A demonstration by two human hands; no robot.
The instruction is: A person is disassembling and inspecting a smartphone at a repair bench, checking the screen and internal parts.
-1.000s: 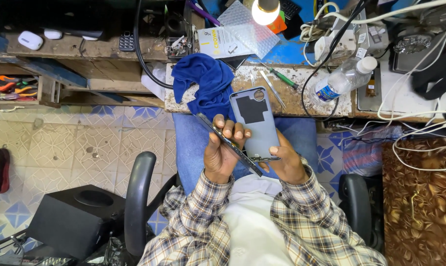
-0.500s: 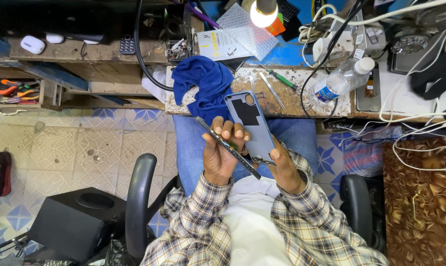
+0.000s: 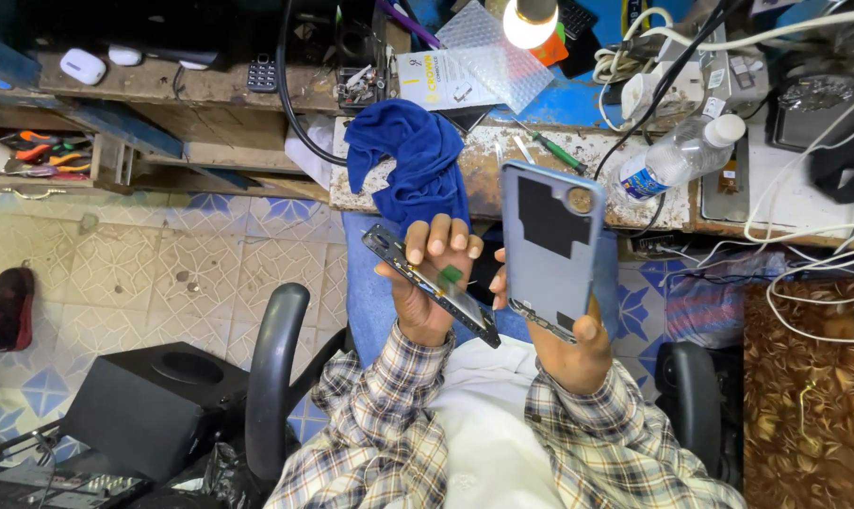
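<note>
Keep your left hand (image 3: 425,283) gripping the phone body (image 3: 432,284) at its edges; your right hand (image 3: 568,344) holds the back cover (image 3: 550,250) at centre frame, apart.

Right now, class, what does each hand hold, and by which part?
Left hand grips the phone body around its middle; right hand holds the blue back cover by its lower end.
</note>
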